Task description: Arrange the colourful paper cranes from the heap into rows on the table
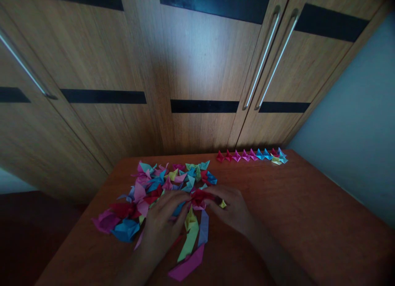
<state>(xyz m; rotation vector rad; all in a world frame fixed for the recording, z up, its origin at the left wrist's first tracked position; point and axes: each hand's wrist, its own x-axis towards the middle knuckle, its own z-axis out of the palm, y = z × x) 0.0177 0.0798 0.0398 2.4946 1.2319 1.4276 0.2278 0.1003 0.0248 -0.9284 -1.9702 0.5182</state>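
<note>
A red folded paper piece [198, 198] is pinched between my two hands above the near edge of the paper pile. My left hand [165, 220] has thumb and forefinger closed at its left end. Fingers of my right hand [231, 205] are closed on its right end. A small yellow paper tip [222, 204] shows beside the right fingers; whether that hand holds it I cannot tell. Just below the hands lie a yellow-green folded strip [189, 240], a lavender strip [203, 228] and a magenta folded strip [187, 264].
A pile of colourful origami pieces [157, 181] spreads over the left of the brown table [293, 220]. Small folded papers [237, 156] stand in a row along the back edge. Behind rises a wooden cupboard [203, 63] with metal handles; a pale wall [348, 125] is at the right.
</note>
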